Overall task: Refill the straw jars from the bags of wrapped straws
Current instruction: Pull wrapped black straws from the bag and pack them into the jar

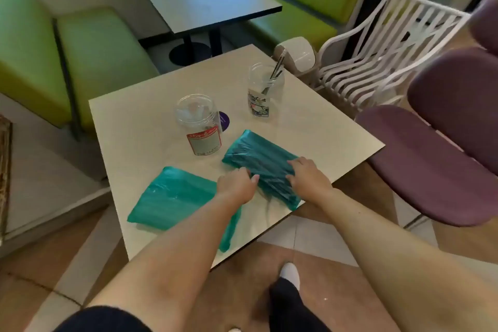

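Our left hand (235, 184) and right hand (307, 174) seemingly curl fingers onto the teal bag (258, 159); beyond them, pale surface (323, 127), green booths (89, 54).

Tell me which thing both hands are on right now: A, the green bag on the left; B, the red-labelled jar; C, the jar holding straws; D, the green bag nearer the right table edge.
D: the left hand and right hand both grip the right green bag.
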